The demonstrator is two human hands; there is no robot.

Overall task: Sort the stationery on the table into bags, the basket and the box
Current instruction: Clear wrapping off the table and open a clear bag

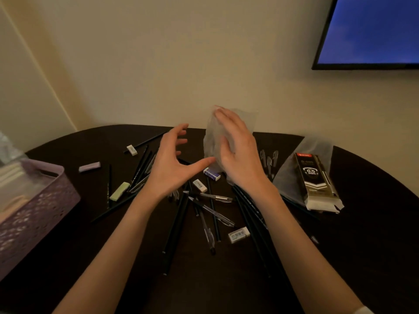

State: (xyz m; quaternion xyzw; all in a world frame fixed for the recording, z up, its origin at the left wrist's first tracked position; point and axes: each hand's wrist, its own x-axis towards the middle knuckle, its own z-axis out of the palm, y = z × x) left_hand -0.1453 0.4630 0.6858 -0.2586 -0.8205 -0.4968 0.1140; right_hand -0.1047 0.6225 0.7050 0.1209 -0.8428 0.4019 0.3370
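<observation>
Head view: my right hand (238,150) pinches the clear plastic bag (229,132) upright, left hand (174,164) spread just beside it, nearer the scattered black pencils (140,168).

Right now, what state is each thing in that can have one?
Left hand: open, fingers spread, holding nothing.
Right hand: grips the clear plastic bag, held upright above the table.
Purple basket: upright, open-topped.
Pen box: closed, lying on a second bag.
Screen: lit blue.
</observation>
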